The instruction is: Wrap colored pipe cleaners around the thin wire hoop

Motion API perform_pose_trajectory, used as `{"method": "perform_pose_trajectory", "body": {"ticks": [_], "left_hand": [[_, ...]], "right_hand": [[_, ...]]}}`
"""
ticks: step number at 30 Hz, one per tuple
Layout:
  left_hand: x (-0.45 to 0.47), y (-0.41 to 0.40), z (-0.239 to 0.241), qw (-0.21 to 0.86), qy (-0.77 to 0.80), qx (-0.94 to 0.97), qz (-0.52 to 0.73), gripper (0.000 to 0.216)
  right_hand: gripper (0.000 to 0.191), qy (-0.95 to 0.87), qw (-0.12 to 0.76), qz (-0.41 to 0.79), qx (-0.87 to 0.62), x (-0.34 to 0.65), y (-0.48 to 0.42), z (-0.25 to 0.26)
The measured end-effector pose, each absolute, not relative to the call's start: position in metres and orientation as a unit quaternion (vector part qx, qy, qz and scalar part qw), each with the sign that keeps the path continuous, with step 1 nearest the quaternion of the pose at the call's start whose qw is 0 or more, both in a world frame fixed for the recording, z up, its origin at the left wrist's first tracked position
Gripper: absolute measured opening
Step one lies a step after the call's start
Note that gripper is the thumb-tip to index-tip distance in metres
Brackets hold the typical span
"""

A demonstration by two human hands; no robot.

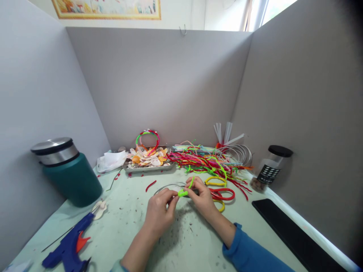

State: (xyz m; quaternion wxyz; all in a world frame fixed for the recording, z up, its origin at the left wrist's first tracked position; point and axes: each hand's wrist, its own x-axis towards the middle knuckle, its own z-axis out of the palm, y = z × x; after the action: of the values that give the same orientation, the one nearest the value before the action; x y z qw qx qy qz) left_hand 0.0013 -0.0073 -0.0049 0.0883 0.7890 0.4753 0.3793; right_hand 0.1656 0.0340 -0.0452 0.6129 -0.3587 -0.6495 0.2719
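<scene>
Between my hands a bright green pipe cleaner (183, 193) is wound in a short coil, with its loose end standing up. It appears wrapped around a thin grey wire hoop (167, 185), partly hidden behind my fingers. My left hand (161, 207) pinches the coil's left side between thumb and fingers. On the other side, my right hand (202, 197) is closed around the pipe cleaner near its upright end. Just beyond the right hand lie red-handled scissors (227, 194) and yellow-handled scissors (217, 181), their blades largely hidden.
A metal tray (150, 170) of petal-like discs holds a wrapped hoop (148, 132). Loose pipe cleaners (204, 160) and wire hoops (241, 153) lie behind. Left are a green flask (72, 179) and blue glue gun (69, 241); right, a jar (268, 172) and black slab (295, 234).
</scene>
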Motion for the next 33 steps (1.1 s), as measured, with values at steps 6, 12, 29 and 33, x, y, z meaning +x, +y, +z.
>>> {"method": "perform_pose_trajectory", "body": {"ticks": [6, 12, 29, 33], "left_hand": [[0.0, -0.006, -0.005, 0.109, 0.459, 0.783, 0.406, 0.027], [0.001, -0.004, -0.004, 0.109, 0.467, 0.77, 0.421, 0.021], [0.001, -0.002, -0.006, 0.101, 0.493, 0.733, 0.459, 0.017], [0.002, -0.003, -0.004, 0.115, 0.484, 0.738, 0.457, 0.016]], "right_hand": [[0.007, -0.668, 0.605, 0.223, -0.371, 0.166, 0.03, -0.043], [0.005, -0.676, 0.599, 0.204, -0.377, 0.166, 0.027, -0.04], [0.006, -0.749, 0.553, 0.077, -0.357, 0.162, 0.013, -0.034], [0.007, -0.761, 0.539, 0.044, -0.357, 0.162, 0.012, -0.033]]}}
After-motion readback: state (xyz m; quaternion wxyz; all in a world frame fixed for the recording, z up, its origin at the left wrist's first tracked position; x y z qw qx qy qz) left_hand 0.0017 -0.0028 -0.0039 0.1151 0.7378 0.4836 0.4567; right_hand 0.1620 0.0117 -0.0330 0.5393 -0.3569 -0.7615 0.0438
